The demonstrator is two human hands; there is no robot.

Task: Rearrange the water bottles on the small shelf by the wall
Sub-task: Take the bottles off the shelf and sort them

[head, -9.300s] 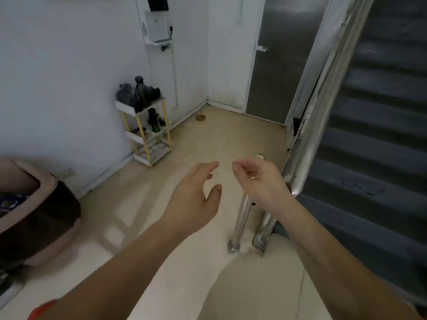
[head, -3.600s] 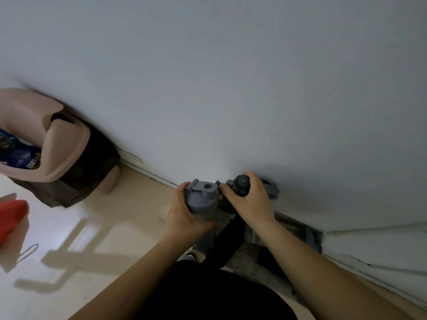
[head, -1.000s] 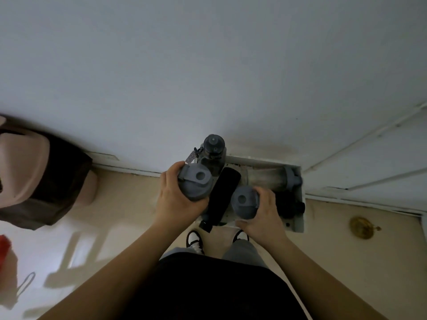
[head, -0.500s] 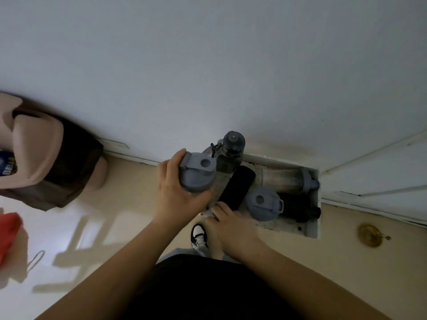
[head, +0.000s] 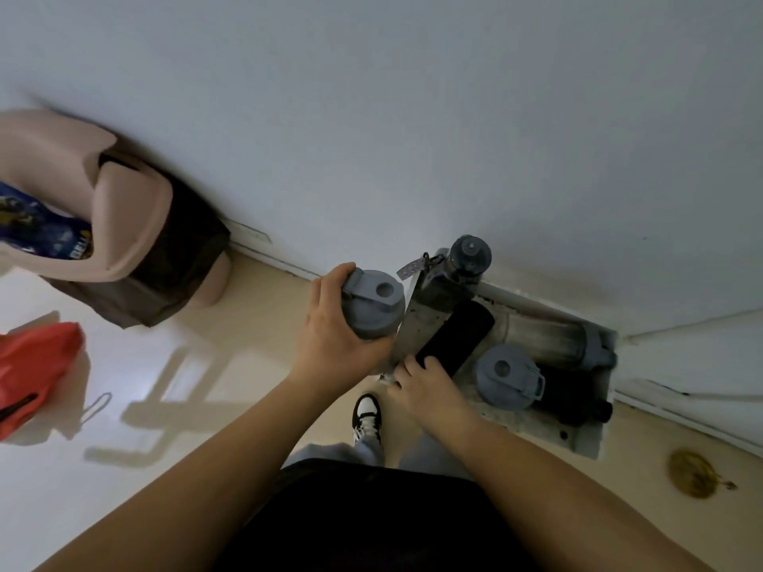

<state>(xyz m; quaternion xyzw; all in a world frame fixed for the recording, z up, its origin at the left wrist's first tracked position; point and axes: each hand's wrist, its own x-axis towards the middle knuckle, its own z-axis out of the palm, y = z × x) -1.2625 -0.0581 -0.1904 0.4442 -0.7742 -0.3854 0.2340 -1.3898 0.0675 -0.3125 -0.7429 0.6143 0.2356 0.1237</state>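
I look straight down on the small white shelf (head: pixel 586 441) against the wall. My left hand (head: pixel 334 344) grips a grey-lidded bottle (head: pixel 373 303), held just off the shelf's left end. My right hand (head: pixel 429 386) closes on the near end of a black bottle (head: pixel 456 336) lying on its side across the top. A dark bottle with a round cap (head: pixel 468 255) stands at the back left. Another grey-lidded bottle (head: pixel 505 375) stands at the front. A clear bottle (head: pixel 549 336) and a black bottle (head: pixel 578 394) lie at the right end.
A pink bin with a dark liner (head: pixel 124 225) stands by the wall at the left, a red bag (head: pixel 33 365) lies on the floor beside it. My shoe (head: pixel 367 412) is below the shelf's front. A brass floor fitting (head: pixel 693 472) sits at the right.
My right hand let go of the front grey-lidded bottle and moved left onto the lying black bottle. My left hand keeps its bottle.
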